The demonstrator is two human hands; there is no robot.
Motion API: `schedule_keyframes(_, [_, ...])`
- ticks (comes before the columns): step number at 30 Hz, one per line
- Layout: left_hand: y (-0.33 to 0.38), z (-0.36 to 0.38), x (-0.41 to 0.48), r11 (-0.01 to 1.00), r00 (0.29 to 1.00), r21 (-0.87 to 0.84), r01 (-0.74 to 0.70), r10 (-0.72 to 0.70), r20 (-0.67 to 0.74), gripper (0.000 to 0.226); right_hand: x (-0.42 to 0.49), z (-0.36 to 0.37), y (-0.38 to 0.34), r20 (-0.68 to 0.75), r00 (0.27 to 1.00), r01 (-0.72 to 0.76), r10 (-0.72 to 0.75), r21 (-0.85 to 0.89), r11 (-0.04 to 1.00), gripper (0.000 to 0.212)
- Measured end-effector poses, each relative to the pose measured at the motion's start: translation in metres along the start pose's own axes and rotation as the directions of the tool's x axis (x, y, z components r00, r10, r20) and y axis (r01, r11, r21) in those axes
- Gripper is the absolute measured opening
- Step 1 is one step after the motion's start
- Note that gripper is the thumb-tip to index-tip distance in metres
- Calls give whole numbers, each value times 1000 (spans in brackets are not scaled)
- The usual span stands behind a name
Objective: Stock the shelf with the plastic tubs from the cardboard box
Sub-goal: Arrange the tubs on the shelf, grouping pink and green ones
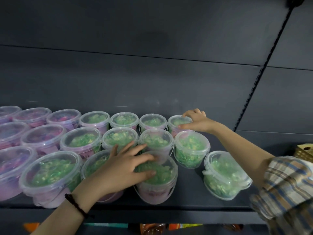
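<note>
The left hand [125, 165] lies flat and spread wide, fingers nearly straight. Its thumb rests on the lid of the front tub [157, 189], and its fingers reach forward to touch the middle tub [155, 139] just behind; it grips nothing. The right hand [194, 122] reaches to the rear of the shelf [189, 192] and holds the back tub [175, 121] by its lid, fingers curled over the far rim and thumb laid along the near rim.

All the tubs stand upright on the shelf, clear lids up, long axis vertical, packed in 3 rows running left to right. Those at the left hold pink contents, those toward the right green. 1 lone tub [225, 175] of green stands at the front right, apart from the rows.

A plaid sleeve [284, 184] covers the right upper arm, and a dark cord bracelet [76, 206] circles the left wrist.
</note>
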State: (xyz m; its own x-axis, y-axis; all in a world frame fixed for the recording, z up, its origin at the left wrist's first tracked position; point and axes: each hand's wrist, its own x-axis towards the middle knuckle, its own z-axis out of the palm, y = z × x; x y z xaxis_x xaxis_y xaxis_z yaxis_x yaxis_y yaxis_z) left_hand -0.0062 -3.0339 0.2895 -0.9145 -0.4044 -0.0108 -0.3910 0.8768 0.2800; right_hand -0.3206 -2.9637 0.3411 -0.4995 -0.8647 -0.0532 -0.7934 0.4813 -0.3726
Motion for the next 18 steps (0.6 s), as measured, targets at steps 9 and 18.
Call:
schedule_keyframes(9, [5, -4, 1, 1000, 1000, 0, 14, -14, 20, 73, -43, -12, 23, 374, 912, 209, -170, -64, 976, 64])
schedule_keyframes(18, [9, -6, -1, 1000, 999, -6, 27, -27, 22, 70, -60, -17, 29, 290, 952, -21, 102, -270, 963, 87])
